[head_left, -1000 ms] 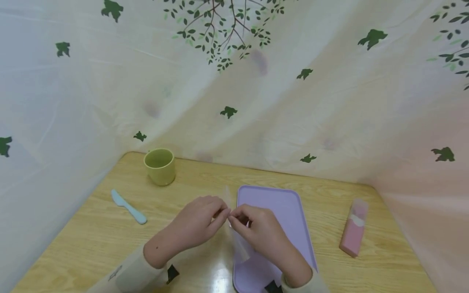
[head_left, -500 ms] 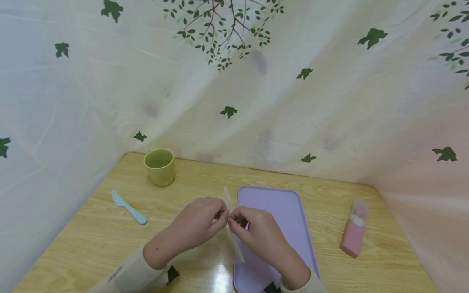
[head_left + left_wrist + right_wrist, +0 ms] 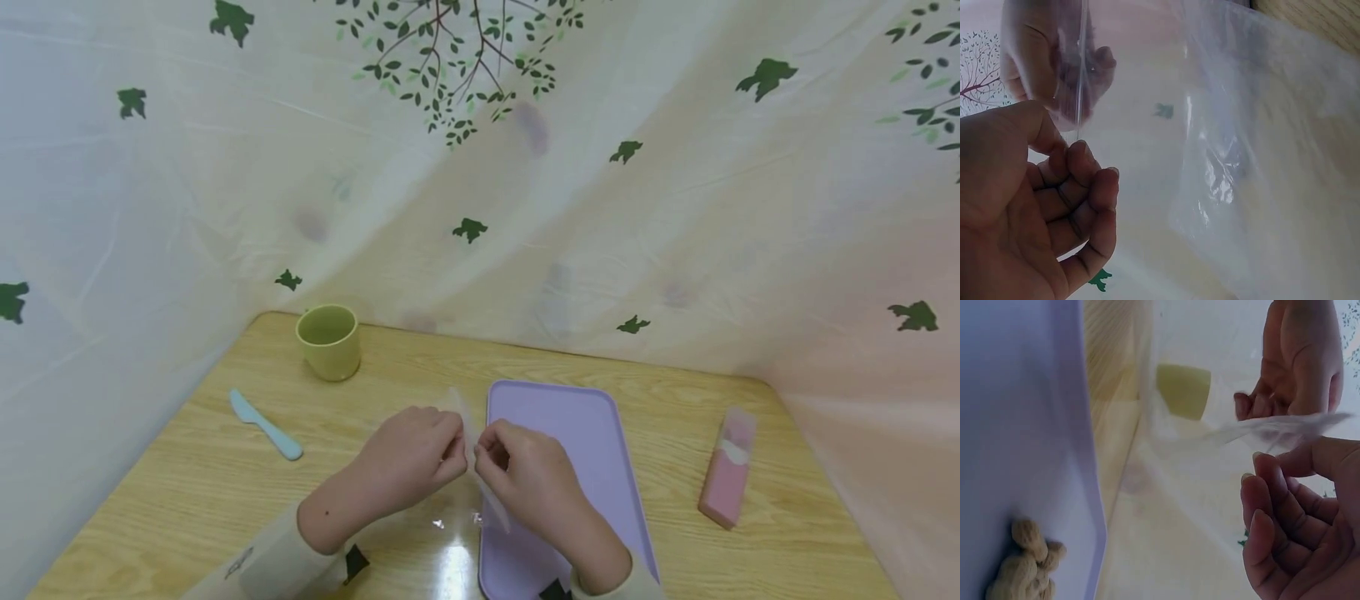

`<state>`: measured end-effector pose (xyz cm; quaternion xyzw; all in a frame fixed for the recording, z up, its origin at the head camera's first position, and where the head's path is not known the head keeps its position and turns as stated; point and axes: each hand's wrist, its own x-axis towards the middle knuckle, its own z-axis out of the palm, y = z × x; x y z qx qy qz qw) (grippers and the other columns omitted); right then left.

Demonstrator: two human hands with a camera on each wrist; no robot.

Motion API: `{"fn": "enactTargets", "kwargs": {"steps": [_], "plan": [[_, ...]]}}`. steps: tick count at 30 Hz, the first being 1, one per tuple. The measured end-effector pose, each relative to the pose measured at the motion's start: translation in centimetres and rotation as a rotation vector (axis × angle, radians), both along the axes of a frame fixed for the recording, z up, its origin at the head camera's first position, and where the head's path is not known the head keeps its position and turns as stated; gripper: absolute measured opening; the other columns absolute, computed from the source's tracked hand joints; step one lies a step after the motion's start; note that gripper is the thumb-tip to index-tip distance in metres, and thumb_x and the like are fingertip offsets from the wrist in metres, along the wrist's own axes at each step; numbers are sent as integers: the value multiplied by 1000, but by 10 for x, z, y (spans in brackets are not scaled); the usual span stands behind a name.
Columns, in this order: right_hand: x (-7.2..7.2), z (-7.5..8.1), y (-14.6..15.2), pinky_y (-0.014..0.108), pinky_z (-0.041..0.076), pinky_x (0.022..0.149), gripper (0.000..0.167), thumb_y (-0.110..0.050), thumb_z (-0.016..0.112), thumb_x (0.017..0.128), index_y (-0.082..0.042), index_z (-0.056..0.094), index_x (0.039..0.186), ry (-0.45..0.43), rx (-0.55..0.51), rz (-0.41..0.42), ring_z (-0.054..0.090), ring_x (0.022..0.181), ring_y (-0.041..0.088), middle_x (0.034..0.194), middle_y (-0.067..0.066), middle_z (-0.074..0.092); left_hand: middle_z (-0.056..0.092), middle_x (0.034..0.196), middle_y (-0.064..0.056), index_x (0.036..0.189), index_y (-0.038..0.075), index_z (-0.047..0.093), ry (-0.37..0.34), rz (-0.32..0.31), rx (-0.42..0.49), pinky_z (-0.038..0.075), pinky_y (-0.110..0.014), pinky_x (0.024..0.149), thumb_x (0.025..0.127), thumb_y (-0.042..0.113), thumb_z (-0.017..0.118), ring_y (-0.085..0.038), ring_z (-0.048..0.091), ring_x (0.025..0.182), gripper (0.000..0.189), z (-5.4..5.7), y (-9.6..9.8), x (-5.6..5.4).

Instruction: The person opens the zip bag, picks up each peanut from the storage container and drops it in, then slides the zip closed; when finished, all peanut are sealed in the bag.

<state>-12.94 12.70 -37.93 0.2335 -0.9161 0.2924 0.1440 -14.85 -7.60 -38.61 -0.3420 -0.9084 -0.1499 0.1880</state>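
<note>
A clear plastic bag (image 3: 1222, 169) hangs upright between the two hands, seen nearly edge-on in the head view. My left hand (image 3: 408, 450) pinches one side of its top edge between thumb and forefinger. Opposite it, my right hand (image 3: 528, 467) pinches the other side, with a small gap between the two sets of fingertips. Under the right hand lies a lilac tray (image 3: 562, 408). Several peanuts in their shells (image 3: 1022, 569) sit on the tray in the right wrist view; the right hand and arm hide them in the head view.
A green mug (image 3: 330, 343) stands at the back left of the wooden table (image 3: 405, 358). In front of it lies a light blue knife (image 3: 264, 425). A pink box with a translucent end (image 3: 727, 469) lies at the right. A printed cloth hangs behind.
My fingertips, close together before, have drawn slightly apart, and the bag's top edge parts between them. The bag's far end has tipped a little to the left.
</note>
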Motion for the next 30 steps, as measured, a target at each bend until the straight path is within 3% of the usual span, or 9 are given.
{"fn": "enactTargets", "kwargs": {"steps": [5, 12, 19, 24, 30], "plan": [[-5, 3, 6, 18, 44, 58, 11, -13, 76, 93, -16, 71, 84, -15, 20, -125, 49, 60, -4, 69, -9, 67, 42, 63, 13, 73, 22, 51, -5, 15, -16, 29, -17, 61, 85, 17, 67, -1, 32, 60, 20, 3, -1, 1], [-12, 3, 16, 20, 44, 57, 8, -17, 73, 95, -16, 71, 87, -54, 71, -207, 51, 59, -1, 74, -7, 71, 41, 60, 14, 68, 24, 49, -52, 16, -35, 31, -18, 58, 82, 20, 68, -1, 33, 57, 24, 9, -6, 0], [-20, 5, 32, 23, 43, 53, 10, -19, 70, 97, -12, 71, 90, -73, 144, -311, 51, 56, 5, 77, -2, 72, 44, 59, 15, 66, 25, 52, -130, 28, -29, 32, -18, 53, 81, 18, 68, 1, 36, 55, 23, 33, -27, 0], [-19, 12, 36, 23, 43, 54, 10, -21, 70, 99, -13, 71, 92, -188, 106, -273, 52, 57, 6, 75, -4, 71, 43, 60, 16, 68, 25, 53, -139, 41, -25, 32, -17, 54, 84, 18, 67, 1, 35, 56, 23, 49, -42, 3], [-18, 10, 27, 22, 43, 56, 12, -21, 71, 99, -15, 69, 88, -262, 114, -188, 52, 58, 6, 74, -7, 68, 42, 62, 17, 71, 27, 51, -171, 55, -15, 32, -18, 54, 90, 21, 63, 1, 36, 57, 23, 56, -40, -1]]}}
